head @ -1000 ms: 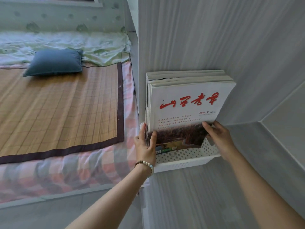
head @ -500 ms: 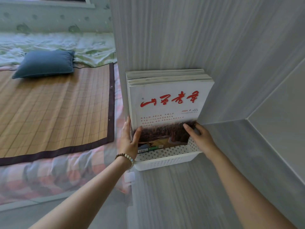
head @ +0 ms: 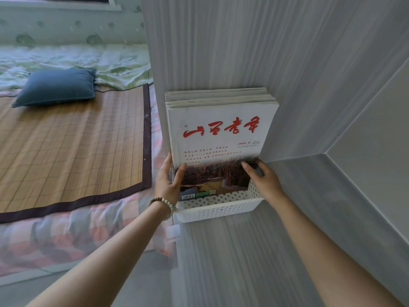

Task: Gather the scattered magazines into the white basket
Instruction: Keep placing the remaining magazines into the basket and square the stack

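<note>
Several magazines stand upright as one stack inside the white perforated basket, which sits on a grey wood-grain surface against a tall grey panel. The front cover is white with red calligraphy and a dark landscape photo. My left hand, with a bead bracelet on the wrist, clasps the stack's lower left edge, thumb on the cover. Fingers of my right hand press the stack's lower right corner at the basket's right rim. The basket hides the magazines' bottom edges.
A bed lies to the left with a bamboo mat, a blue cushion, crumpled green bedding and a pink checked sheet. Grey panels wall in the surface behind and on the right.
Both hands keep the same hold on the stack. The view has drifted, so basket and magazines sit a little further left and lower in the frame than a second ago.
</note>
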A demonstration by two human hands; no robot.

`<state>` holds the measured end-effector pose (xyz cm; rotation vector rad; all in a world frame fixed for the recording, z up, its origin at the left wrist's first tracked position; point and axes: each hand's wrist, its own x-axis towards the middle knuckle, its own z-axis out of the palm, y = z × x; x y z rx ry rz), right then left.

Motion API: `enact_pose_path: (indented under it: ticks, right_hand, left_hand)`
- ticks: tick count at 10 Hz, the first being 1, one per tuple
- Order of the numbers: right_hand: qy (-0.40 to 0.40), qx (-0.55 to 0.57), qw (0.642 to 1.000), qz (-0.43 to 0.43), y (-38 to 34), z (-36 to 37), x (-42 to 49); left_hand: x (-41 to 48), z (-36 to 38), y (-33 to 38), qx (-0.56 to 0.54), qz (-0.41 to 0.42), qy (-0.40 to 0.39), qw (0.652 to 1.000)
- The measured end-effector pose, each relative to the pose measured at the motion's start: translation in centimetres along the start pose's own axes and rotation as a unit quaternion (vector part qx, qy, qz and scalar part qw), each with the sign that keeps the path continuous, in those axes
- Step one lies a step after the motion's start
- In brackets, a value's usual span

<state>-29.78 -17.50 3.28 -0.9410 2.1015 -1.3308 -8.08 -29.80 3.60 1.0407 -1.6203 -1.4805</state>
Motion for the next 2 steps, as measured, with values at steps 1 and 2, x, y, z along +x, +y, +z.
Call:
enact_pose_path:
  ticks: [1, 2]
  right_hand:
    - [0.005, -0.03, 0.999, -0.014, -0.2, -0.3, -0.4]
    - [0.051, -0.045, 0.998, -0.017, -1.6, -0.6, -2.1]
  left_hand:
    - [-0.2, -0.5, 0.4, 0.027, 0.013, -0.029, 0.999]
    - [-0.7, -1.2, 1.5, 0.064, 0.011, -0.027, 0.998]
